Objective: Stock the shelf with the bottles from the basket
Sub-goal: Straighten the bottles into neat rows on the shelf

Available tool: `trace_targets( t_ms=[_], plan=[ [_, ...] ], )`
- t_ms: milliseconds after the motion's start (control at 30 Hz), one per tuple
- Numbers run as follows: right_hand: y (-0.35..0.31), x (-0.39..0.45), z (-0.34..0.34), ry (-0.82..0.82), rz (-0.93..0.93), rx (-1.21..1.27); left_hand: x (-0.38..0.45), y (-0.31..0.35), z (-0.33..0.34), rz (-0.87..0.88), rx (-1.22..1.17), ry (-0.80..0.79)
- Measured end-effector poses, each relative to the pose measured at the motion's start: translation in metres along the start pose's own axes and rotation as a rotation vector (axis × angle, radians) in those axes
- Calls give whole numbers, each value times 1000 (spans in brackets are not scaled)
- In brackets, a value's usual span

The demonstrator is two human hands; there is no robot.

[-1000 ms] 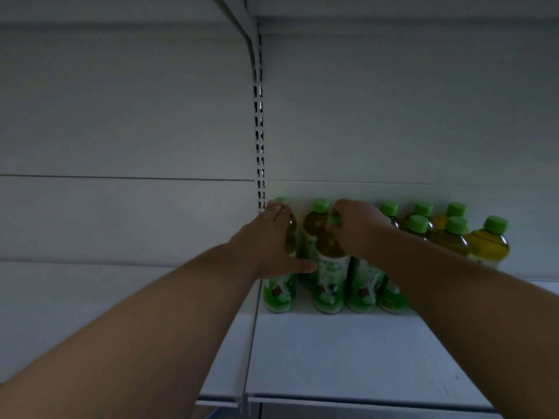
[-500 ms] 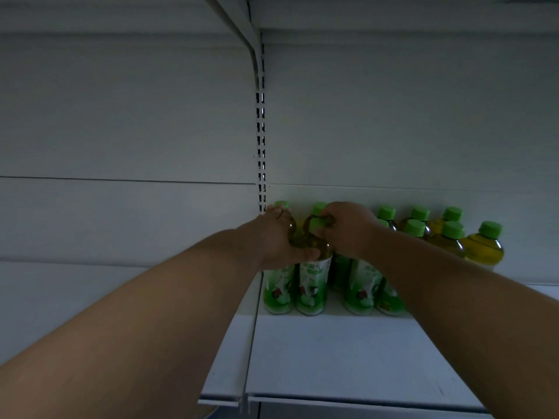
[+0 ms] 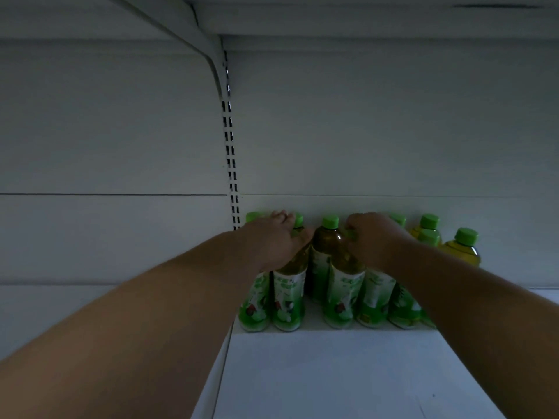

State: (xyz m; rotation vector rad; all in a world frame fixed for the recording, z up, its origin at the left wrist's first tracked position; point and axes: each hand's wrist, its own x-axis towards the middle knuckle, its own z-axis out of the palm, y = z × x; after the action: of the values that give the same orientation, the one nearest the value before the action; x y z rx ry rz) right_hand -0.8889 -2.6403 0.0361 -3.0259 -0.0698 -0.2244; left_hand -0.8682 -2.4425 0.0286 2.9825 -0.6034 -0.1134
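Several green-capped tea bottles with green labels stand in rows at the back of the white shelf [image 3: 348,373]. My left hand [image 3: 272,237] grips the neck of the front left bottle [image 3: 289,294], covering its cap. My right hand [image 3: 373,240] grips the top of another front bottle [image 3: 343,294] to its right. One more bottle [image 3: 325,237] stands between my hands, just behind. At the right end stand yellower bottles [image 3: 462,249]. The basket is out of view.
The shelf's white back wall carries a slotted upright [image 3: 230,164] with a bracket [image 3: 193,40] under the shelf above. A neighbouring shelf board [image 3: 60,309] lies to the left. The scene is dim.
Both hands have slid their front bottles: the left-hand bottle sits closer to the leftmost one, and the right-hand bottle has moved right, opening a gap that shows the bottle behind.
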Motion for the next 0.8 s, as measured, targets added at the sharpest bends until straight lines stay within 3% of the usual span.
trace_targets(
  t_ms=[400, 633, 800],
  plan=[
    [-22, 9, 11, 33, -121, 88, -4, 4, 1, -16, 44, 20],
    [-15, 6, 6, 35, -32, 270, -8, 4, -1, -2, 34, 14],
    [17, 0, -11, 118, -33, 136, -4, 14, -5, 45, 19, 44]
  ],
)
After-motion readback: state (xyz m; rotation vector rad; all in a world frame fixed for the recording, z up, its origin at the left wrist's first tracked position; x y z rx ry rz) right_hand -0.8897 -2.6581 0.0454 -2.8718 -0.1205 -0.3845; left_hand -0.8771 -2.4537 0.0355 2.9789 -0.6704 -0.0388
